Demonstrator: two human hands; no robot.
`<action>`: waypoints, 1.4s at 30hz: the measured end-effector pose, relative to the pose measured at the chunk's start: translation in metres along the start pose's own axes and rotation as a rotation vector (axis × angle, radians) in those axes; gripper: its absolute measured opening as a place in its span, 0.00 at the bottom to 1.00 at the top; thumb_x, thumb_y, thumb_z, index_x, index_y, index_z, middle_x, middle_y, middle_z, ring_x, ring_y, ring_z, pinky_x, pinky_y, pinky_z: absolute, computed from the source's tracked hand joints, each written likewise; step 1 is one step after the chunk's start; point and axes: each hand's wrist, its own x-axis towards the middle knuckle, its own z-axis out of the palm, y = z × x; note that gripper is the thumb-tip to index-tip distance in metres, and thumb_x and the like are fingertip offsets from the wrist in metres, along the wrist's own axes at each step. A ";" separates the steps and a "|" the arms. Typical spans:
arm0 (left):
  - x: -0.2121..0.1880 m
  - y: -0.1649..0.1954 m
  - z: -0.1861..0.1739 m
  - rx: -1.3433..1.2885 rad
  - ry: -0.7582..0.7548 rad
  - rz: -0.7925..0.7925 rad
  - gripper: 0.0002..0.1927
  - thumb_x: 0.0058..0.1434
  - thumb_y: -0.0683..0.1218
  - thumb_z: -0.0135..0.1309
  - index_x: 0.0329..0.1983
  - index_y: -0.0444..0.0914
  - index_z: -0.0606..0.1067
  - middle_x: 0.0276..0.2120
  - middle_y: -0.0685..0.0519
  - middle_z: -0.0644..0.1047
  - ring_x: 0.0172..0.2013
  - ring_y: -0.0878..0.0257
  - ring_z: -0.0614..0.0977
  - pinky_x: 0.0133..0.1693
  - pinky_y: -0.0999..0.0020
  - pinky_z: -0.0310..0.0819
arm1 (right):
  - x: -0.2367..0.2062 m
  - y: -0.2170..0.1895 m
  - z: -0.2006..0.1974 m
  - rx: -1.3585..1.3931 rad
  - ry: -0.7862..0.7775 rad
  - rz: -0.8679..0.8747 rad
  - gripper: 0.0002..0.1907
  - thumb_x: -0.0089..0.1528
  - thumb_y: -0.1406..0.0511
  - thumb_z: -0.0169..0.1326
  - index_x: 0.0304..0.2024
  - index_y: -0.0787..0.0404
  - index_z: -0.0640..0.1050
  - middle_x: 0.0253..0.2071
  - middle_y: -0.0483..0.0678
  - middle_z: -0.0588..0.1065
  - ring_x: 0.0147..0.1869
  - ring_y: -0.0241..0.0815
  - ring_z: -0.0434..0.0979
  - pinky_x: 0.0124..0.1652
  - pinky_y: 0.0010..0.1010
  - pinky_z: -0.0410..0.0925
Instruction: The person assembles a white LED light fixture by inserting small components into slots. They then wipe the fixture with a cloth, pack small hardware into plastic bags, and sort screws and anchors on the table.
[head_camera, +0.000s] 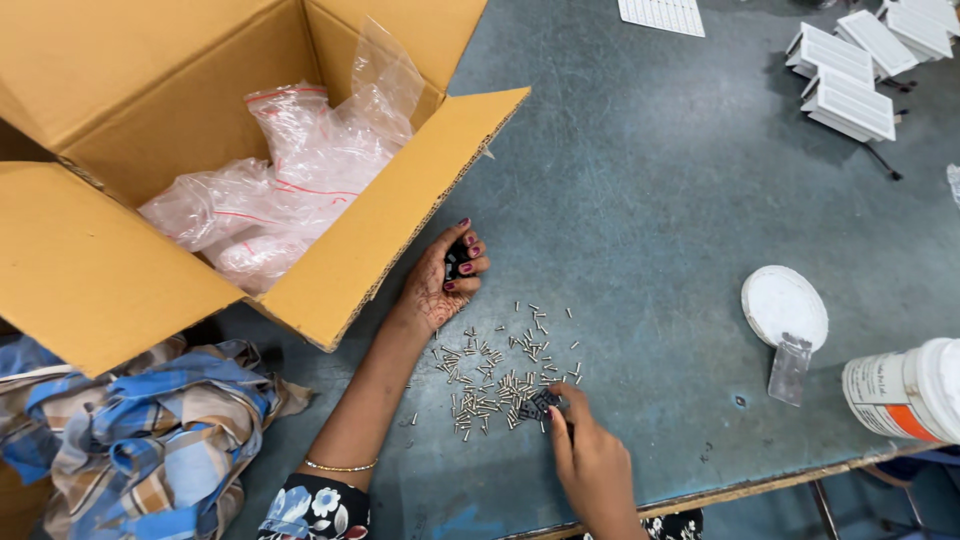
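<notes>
The left hand (447, 280) is clenched on small black parts while the right hand (585, 455) pinches another black piece (538, 403) among scattered metal pins (490, 375) — mid-sorting, apparently — on the grey surface (650, 200).

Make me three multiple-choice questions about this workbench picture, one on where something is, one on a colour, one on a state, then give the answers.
1. Where do the small metal pins lie?
A. in the cardboard box
B. on the table between the hands
C. on the white lid

2. What colour is the table?
A. red
B. yellow
C. grey-blue

3. How is the cardboard box?
A. flaps open, clear plastic bags inside
B. taped shut
C. flattened

Answers: 1 B, the pins are scattered between the left hand and right hand. 2 C, the bare top is grey-blue. 3 A, the flaps stand open around the plastic bags.
</notes>
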 end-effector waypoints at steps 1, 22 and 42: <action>0.000 0.000 0.001 0.004 0.004 0.004 0.15 0.69 0.50 0.54 0.28 0.40 0.66 0.26 0.55 0.66 0.21 0.71 0.65 0.13 0.81 0.50 | 0.001 -0.004 0.000 -0.066 -0.041 0.049 0.17 0.65 0.60 0.49 0.57 0.50 0.72 0.27 0.56 0.79 0.31 0.63 0.79 0.30 0.53 0.68; -0.003 -0.002 -0.005 0.014 -0.012 -0.002 0.16 0.69 0.50 0.54 0.27 0.40 0.66 0.26 0.56 0.66 0.22 0.71 0.65 0.14 0.81 0.50 | -0.011 0.046 -0.019 1.964 -0.477 0.451 0.13 0.70 0.63 0.45 0.51 0.67 0.70 0.22 0.40 0.58 0.17 0.27 0.53 0.14 0.20 0.50; -0.007 -0.002 -0.008 0.003 -0.048 0.001 0.15 0.69 0.49 0.54 0.29 0.39 0.67 0.26 0.54 0.67 0.22 0.69 0.66 0.14 0.80 0.51 | -0.004 0.036 -0.022 1.044 -0.333 0.453 0.22 0.70 0.56 0.50 0.30 0.66 0.77 0.19 0.39 0.64 0.19 0.27 0.53 0.19 0.22 0.47</action>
